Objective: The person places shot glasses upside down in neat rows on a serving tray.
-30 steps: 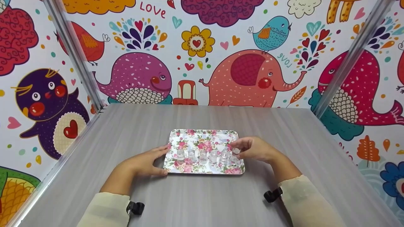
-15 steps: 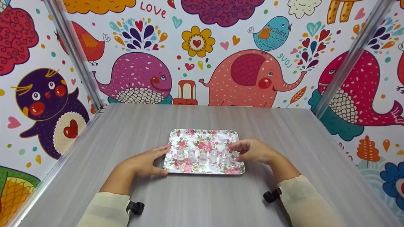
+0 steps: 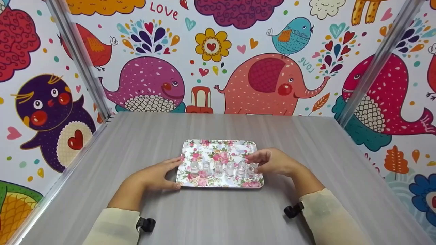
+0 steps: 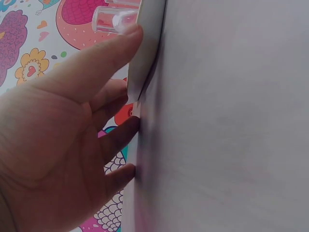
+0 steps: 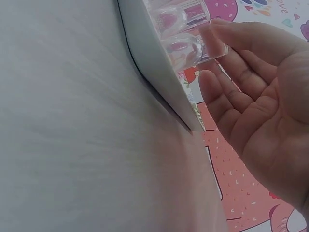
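A row of several small clear glasses (image 3: 219, 168) stands on a white tray with pink flowers (image 3: 221, 147). My right hand (image 3: 276, 162) is at the tray's right side, thumb and fingers pinching the rightmost glass (image 3: 252, 169). In the right wrist view, the fingertips are round the upper part of this glass (image 5: 186, 50). My left hand (image 3: 158, 174) rests along the tray's left edge with fingers extended and thumb apart. The left wrist view shows the thumb (image 4: 116, 46) against the tray's rim (image 4: 146, 43), with other fingers close to the tabletop.
The tray lies on a grey wood-grain table (image 3: 218, 214). Walls with cartoon animals (image 3: 262, 85) enclose the back and sides, with a metal post (image 3: 83, 61) at the left corner and another post (image 3: 371, 68) at the right.
The rightmost glass has come down in my right hand and now stands upright at the end of the row. My left hand has stayed at the tray's edge.
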A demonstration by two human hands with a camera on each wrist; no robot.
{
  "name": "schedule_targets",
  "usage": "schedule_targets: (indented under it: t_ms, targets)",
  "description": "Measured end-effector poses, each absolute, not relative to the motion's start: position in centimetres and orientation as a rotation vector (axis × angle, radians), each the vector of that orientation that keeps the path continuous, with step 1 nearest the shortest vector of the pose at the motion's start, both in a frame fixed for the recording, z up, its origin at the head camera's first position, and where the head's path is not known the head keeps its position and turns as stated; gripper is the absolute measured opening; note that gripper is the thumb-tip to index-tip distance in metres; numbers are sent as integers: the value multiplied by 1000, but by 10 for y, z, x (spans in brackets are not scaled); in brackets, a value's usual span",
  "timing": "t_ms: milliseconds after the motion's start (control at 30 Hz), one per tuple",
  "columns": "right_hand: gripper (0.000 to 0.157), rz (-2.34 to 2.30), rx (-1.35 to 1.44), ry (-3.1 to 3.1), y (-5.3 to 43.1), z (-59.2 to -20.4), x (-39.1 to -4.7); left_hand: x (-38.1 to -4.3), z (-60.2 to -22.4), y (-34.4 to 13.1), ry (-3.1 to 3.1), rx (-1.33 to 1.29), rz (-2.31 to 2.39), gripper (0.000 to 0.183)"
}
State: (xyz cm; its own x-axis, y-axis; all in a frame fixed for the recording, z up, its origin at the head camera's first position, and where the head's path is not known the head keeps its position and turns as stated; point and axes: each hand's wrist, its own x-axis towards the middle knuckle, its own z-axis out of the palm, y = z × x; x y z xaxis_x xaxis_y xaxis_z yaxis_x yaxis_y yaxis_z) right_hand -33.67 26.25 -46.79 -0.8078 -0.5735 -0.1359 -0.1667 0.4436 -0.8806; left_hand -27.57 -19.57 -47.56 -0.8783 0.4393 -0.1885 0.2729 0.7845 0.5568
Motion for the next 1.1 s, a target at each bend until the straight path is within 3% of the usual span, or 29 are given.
schedule_targets:
  t_ms: [567, 1100]
  targets:
    - [55, -1469, -587, 2280, 280, -463, -336, -274, -473, -196, 2669, 534, 780, 98]
    - [51, -1525, -495, 2351, 307, -464, -333, -274, -473, -197, 2676, 589, 777, 95]
